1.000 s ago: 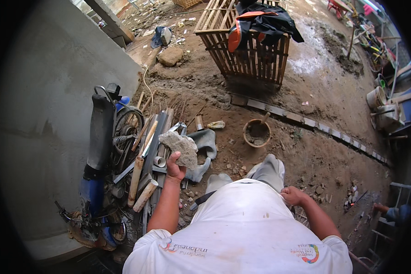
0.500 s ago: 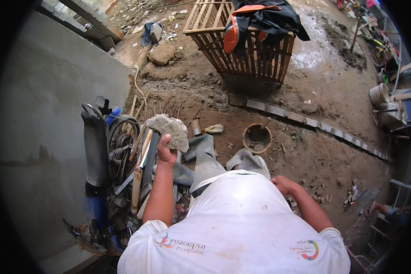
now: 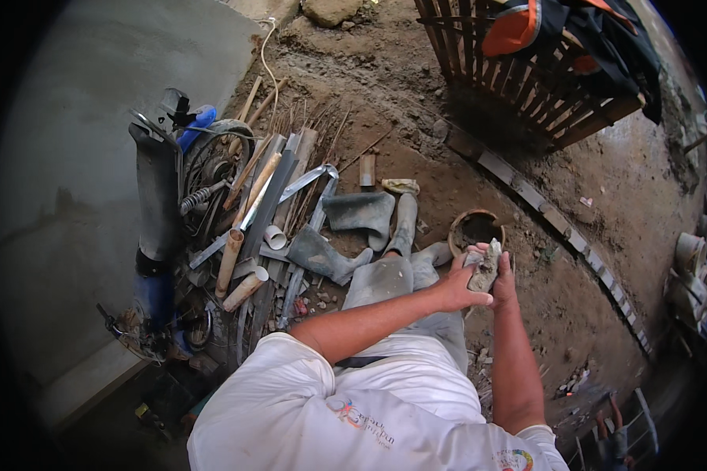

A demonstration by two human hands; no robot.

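Both hands hold a rough grey chunk of stone in front of my right knee. My left hand grips it from the left, with the thumb along its near edge. On the other side my right hand presses against the stone, fingers pointing away from me. Just beyond the hands is a round bucket, partly hidden by them. A pair of grey rubber boots lies to the left of my legs.
At left, a motorbike stands along a plastered wall, beside a heap of pipes and metal strips. A wooden slatted crate with dark and orange clothing stands far right. A row of blocks crosses the dirt.
My left hand has carried the stone rightward and down across my body. My right hand has left my waist and taken hold of it too. The view has turned left.
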